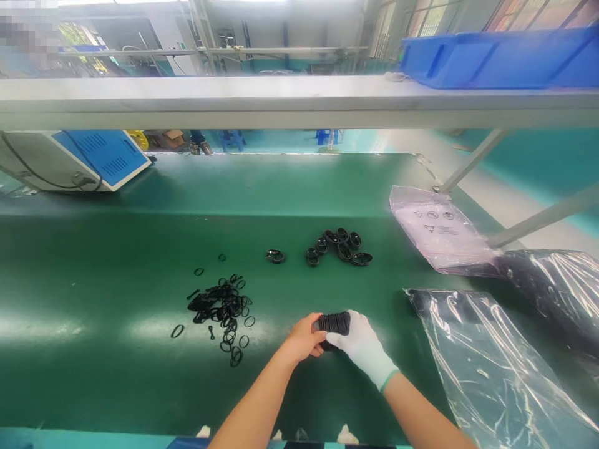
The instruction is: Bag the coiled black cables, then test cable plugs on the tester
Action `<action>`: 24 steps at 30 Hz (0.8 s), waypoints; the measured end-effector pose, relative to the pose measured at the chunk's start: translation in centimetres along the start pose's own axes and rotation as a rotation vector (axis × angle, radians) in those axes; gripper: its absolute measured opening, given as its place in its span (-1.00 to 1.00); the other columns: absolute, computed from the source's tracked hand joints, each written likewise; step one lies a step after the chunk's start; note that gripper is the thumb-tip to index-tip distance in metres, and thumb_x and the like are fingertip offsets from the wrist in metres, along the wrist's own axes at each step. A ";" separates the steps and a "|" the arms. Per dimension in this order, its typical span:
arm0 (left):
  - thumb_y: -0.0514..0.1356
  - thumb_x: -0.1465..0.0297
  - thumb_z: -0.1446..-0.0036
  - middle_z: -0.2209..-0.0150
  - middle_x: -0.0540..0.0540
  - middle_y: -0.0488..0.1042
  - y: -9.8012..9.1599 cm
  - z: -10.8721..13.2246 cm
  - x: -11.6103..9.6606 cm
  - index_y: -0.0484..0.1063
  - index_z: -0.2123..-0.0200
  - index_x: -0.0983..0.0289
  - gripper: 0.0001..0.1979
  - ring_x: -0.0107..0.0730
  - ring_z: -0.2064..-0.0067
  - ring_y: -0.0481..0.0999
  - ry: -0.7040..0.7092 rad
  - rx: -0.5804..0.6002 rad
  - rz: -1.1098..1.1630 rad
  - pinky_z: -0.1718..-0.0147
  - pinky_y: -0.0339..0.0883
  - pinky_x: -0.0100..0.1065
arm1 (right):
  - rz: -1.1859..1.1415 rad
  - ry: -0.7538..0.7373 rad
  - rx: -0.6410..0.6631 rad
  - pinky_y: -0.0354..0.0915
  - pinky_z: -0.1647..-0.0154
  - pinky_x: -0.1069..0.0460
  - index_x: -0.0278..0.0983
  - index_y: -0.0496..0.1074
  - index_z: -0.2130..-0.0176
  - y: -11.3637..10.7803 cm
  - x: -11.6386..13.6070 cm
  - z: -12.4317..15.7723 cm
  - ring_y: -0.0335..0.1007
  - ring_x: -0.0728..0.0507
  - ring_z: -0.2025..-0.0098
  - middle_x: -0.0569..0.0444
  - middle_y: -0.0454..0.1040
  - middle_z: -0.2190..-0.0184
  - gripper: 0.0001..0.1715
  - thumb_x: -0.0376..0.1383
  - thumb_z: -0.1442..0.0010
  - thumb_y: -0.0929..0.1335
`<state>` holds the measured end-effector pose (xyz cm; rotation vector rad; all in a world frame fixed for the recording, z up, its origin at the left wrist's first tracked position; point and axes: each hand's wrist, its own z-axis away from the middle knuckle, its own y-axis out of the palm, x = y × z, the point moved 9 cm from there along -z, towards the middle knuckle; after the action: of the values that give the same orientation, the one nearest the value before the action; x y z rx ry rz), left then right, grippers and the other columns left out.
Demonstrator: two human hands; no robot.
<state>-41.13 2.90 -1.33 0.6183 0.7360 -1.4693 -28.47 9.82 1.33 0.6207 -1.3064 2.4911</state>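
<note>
Between my two hands is a row of thin black pieces [336, 323], packed tightly side by side over the green table [116, 386]. My left hand [303, 338], bare, is closed on the row's left end. On the right end my right hand [364, 348], in a white glove, is closed as well, its thumb along the near side. The palms hide the ends of the row, so the exact kind of piece cannot be made out. Left of my hands lies a loose heap of black rings [219, 304]. Beyond them sits a group of black oval parts [344, 251], with one oval part [275, 256] apart.
At the right lie a transparent plastic bag [491, 368], a dark bagged bundle [556, 293] and a pinkish printed bag [435, 227]. A white shelf [234, 100] crosses above the table, bearing a blue bin [496, 59]. A blue-and-white box-shaped machine [100, 159] stands far left.
</note>
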 end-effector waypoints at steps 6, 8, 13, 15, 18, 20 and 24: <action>0.16 0.45 0.02 0.26 0.11 0.40 -1.7 0.8 -0.1 0.09 -0.20 0.28 -0.33 -0.40 0.42 0.49 0.069 -0.033 -0.149 0.39 0.40 -0.32 | 0.016 0.060 0.012 0.27 0.18 -0.06 -0.32 0.20 0.00 0.7 0.2 0.2 0.39 -0.24 0.15 -0.13 0.24 0.09 -0.28 -0.10 0.13 0.35; 0.27 0.51 0.18 0.21 0.09 0.42 -1.9 1.1 -0.6 0.14 -0.18 0.19 -0.22 -0.37 0.36 0.48 0.122 -0.053 -0.220 0.32 0.37 -0.32 | 0.027 0.070 0.026 0.27 0.17 -0.07 -0.32 0.21 0.00 0.8 0.0 0.1 0.38 -0.26 0.14 -0.13 0.24 0.10 -0.30 -0.12 0.13 0.34; 0.29 0.57 0.26 0.22 0.08 0.47 -0.7 1.0 -1.4 0.22 -0.13 0.22 -0.22 -0.28 0.26 0.47 0.184 -0.077 -0.317 0.23 0.32 -0.31 | 0.045 0.085 0.047 0.27 0.15 -0.07 -0.31 0.21 0.00 1.0 -0.1 0.0 0.37 -0.26 0.11 -0.12 0.24 0.09 -0.28 -0.07 0.13 0.35; 0.27 0.55 0.22 0.21 0.08 0.48 -0.3 1.1 -1.5 0.20 -0.14 0.23 -0.24 -0.28 0.25 0.47 0.193 -0.078 -0.338 0.22 0.31 -0.32 | 0.050 0.108 0.026 0.27 0.15 -0.08 -0.32 0.18 -0.02 0.9 0.0 0.1 0.36 -0.27 0.11 -0.13 0.22 0.07 -0.22 -0.04 0.16 0.35; 0.31 0.48 0.23 0.17 0.05 0.49 -1.0 1.6 -1.9 0.21 -0.13 0.17 -0.23 -0.27 0.21 0.48 0.196 -0.082 -0.394 0.20 0.31 -0.34 | 0.062 0.130 0.003 0.27 0.16 -0.08 -0.33 0.18 -0.02 0.8 0.3 0.4 0.36 -0.28 0.12 -0.15 0.22 0.07 -0.21 -0.04 0.16 0.35; 0.33 0.39 0.22 0.13 0.05 0.47 -3.4 1.6 -2.7 0.24 -0.11 0.14 -0.26 -0.23 0.15 0.47 0.178 -0.159 -0.454 0.15 0.29 -0.32 | 0.057 0.140 0.011 0.27 0.16 -0.08 -0.34 0.19 -0.01 0.9 0.4 0.5 0.36 -0.29 0.11 -0.14 0.22 0.08 -0.22 -0.04 0.16 0.35; 0.12 0.13 -0.04 -0.03 0.35 0.29 -12.2 -0.1 -6.3 0.07 -0.17 0.35 -0.31 0.06 -0.04 0.32 0.068 -0.570 -0.587 0.04 0.16 -0.04 | 0.040 0.166 0.038 0.26 0.13 -0.09 -0.31 0.17 -0.04 1.2 0.1 0.4 0.35 -0.28 0.10 -0.13 0.21 0.05 -0.22 -0.06 0.15 0.35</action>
<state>-53.10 6.79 4.25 0.0014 1.4048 -1.6548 -28.97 8.80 0.77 0.3897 -1.2239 2.5427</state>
